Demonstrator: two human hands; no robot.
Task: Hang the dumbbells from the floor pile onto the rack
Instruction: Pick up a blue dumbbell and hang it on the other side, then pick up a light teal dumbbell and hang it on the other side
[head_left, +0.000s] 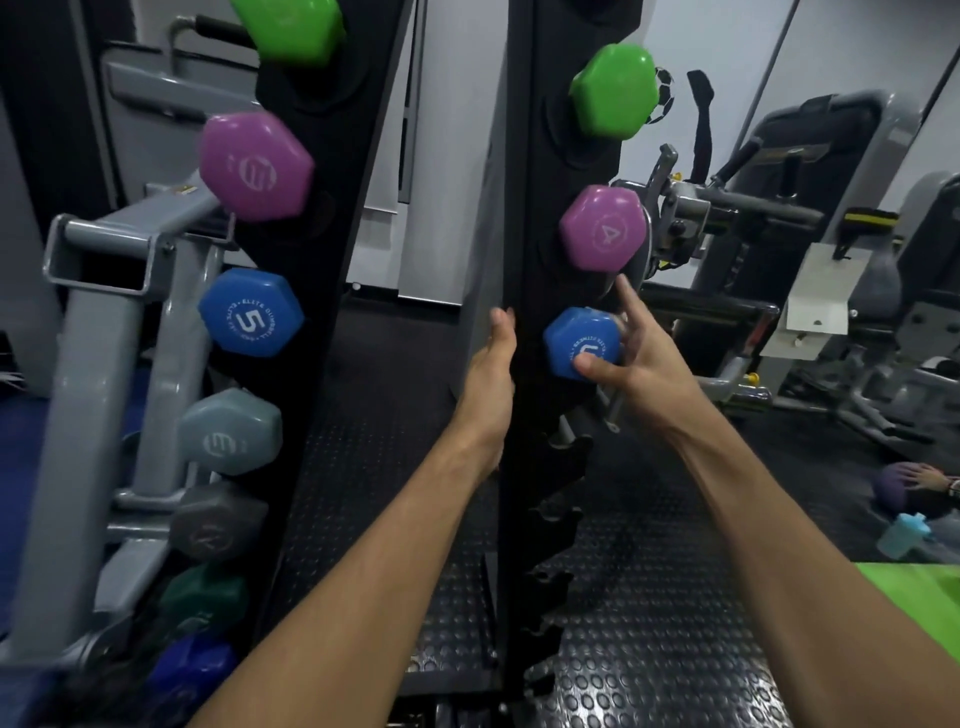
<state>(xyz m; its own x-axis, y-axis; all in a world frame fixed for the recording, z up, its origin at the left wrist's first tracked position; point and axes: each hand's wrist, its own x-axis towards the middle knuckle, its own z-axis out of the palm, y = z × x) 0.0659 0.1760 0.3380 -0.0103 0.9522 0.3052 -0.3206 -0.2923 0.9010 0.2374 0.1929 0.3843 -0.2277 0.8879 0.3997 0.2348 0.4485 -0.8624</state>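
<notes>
Midway up the rack (524, 291), the right hand (631, 364) pinches a blue dumbbell (582, 343), its axis pointing into the slot; the left hand (491, 369) rests open-fingered alongside.

The rack (524, 218) is black. On its right side hang a green dumbbell (613, 91), a purple dumbbell (602, 228) with a pale 4, and a blue dumbbell (579, 343) with white lettering. On the left, the blue 5 dumbbell (249, 312) carries white print. The floor mat (623, 597) is black with raised round studs.
</notes>
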